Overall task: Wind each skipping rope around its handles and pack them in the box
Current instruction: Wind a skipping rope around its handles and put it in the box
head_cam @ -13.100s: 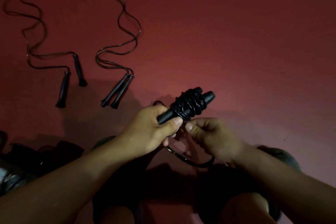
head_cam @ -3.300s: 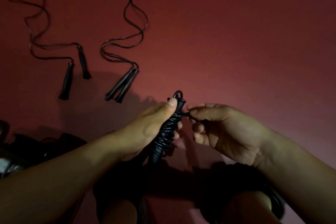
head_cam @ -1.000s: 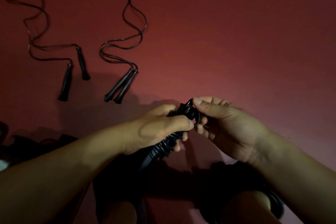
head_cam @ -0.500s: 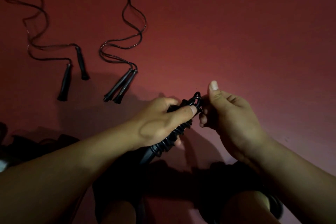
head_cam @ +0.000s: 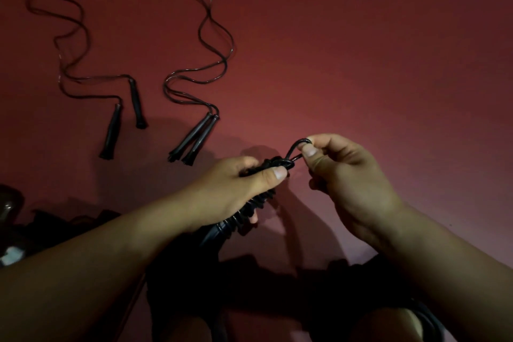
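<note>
My left hand [head_cam: 236,189] grips a black skipping rope bundle [head_cam: 249,209], its cord wound in tight coils round the two handles. A short loop of cord [head_cam: 295,148] sticks out from the bundle's far end, and my right hand [head_cam: 341,172] pinches that loop between thumb and forefinger, just right of the left hand. Two more black skipping ropes lie unwound on the red floor: one [head_cam: 194,137] with its handles side by side at centre left, another [head_cam: 113,130] with handles apart at the far left. No box can be made out.
Dark objects [head_cam: 55,228] sit in shadow at the lower left, too dim to identify. My knees [head_cam: 383,325] show at the bottom edge. The red floor [head_cam: 374,50] stretches to the right and far side.
My right hand has drawn the cord loop out from the bundle's end, up and to the right. The left hand keeps its grip on the bundle. The two ropes on the floor have not moved.
</note>
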{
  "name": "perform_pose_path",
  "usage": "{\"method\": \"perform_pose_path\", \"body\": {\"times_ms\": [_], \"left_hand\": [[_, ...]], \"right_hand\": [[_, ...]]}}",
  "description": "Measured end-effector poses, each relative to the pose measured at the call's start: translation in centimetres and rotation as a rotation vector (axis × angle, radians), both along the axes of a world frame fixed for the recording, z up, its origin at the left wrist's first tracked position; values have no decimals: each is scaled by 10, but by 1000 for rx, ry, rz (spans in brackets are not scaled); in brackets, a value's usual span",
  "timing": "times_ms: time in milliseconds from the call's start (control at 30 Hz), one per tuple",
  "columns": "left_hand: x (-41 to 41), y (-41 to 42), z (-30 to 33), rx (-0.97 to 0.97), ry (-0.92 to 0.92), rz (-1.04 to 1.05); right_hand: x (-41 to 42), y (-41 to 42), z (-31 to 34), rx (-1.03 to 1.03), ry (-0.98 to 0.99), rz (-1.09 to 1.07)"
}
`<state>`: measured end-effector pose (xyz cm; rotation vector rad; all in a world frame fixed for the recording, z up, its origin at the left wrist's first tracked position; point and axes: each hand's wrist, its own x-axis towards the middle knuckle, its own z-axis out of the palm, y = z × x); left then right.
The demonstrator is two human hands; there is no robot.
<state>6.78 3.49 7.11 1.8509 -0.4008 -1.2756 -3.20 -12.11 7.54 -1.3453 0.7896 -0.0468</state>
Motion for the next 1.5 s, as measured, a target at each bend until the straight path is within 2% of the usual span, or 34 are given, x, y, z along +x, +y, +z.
{"method": "perform_pose_path", "body": {"times_ms": [67, 167, 333, 400, 533, 733, 900, 1067, 1200, 1333, 1433, 1500], "left_hand": [[3, 6, 0, 53, 44, 24], [6, 26, 1, 53, 39, 122], [11, 79, 11, 74, 96, 520], [12, 106, 14, 95, 100, 621], [7, 160, 26, 131, 65, 790], [-4, 236, 36, 238, -91, 1008], [-27, 288, 32, 281, -64, 1351], [-48, 323, 3, 474, -67, 1418], [-62, 344, -23, 551, -82, 1405], [-76, 353, -33, 576, 11, 1530], [-77, 345, -20, 625, -293, 1322], [-70, 335, -9, 590, -490, 1191]], "right_hand": [[2, 1, -2, -43, 7, 17], [15, 9, -5, -96, 39, 164], [53, 29, 0, -139, 36, 358], [66, 44, 5, -120, -7, 433], [90, 93, 2, -122, -54, 626], [105, 181, -7, -47, -99, 791], [118, 219, -10, -4, -73, 904], [122, 228, -17, 18, -2, 886], [121, 239, -22, 56, 7, 940], [121, 235, -27, 4, 15, 949], [122, 233, -28, -11, 36, 933], [122, 233, -29, -4, 40, 917]]}}
